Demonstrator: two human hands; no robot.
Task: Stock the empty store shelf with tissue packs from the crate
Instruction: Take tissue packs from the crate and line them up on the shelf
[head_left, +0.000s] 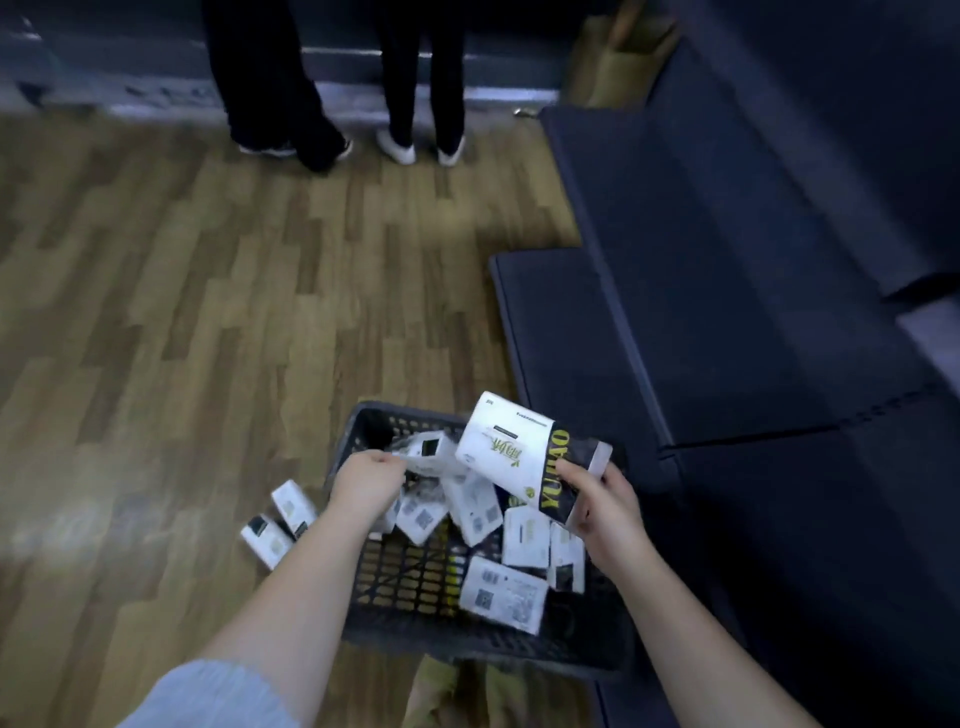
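A black plastic crate (363, 613) stands on the floor in front of me, with several white and black tissue packs (504, 592) lying loose inside. My right hand (608, 506) grips a large white tissue pack with a black and yellow end (514, 447), lifted above the crate's right side. My left hand (366, 480) pinches the corner of a smaller pack (431, 452) just above the crate's far left part. The dark store shelf (701, 312) rises in stepped tiers to the right of the crate.
Two small tissue packs (278, 522) lie on the wooden floor (208, 312) left of the crate. Two people stand at the far wall, their legs and shoes (400, 150) in view. A tan bag (618, 57) sits at the back beside the shelf.
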